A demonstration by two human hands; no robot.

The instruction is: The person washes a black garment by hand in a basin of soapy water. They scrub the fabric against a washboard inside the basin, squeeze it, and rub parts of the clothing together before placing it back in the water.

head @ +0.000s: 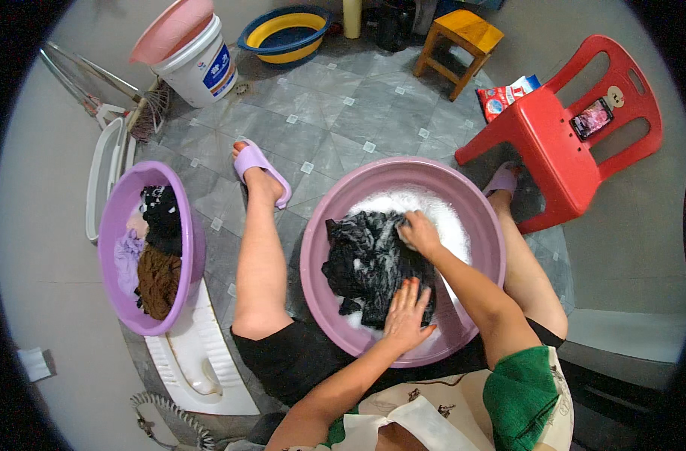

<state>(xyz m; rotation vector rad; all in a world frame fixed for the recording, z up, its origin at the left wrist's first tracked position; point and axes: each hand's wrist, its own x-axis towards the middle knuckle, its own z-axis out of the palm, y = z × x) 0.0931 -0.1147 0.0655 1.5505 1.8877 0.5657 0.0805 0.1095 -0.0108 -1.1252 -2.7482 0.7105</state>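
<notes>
A wet black garment lies bunched in a large pink plastic basin between my legs. White suds cover the water around it and streak the cloth. My left hand rests flat on the near part of the garment, its fingers spread. Farther into the basin, my right hand is curled on the garment's upper right edge, with its fingertips partly hidden and some foam on them.
To the left, a purple tub holds several clothes beside a squat toilet. On the right stands a red plastic chair carrying a phone. Behind are a detergent bag, wooden stool, yellow-blue basin and white bucket.
</notes>
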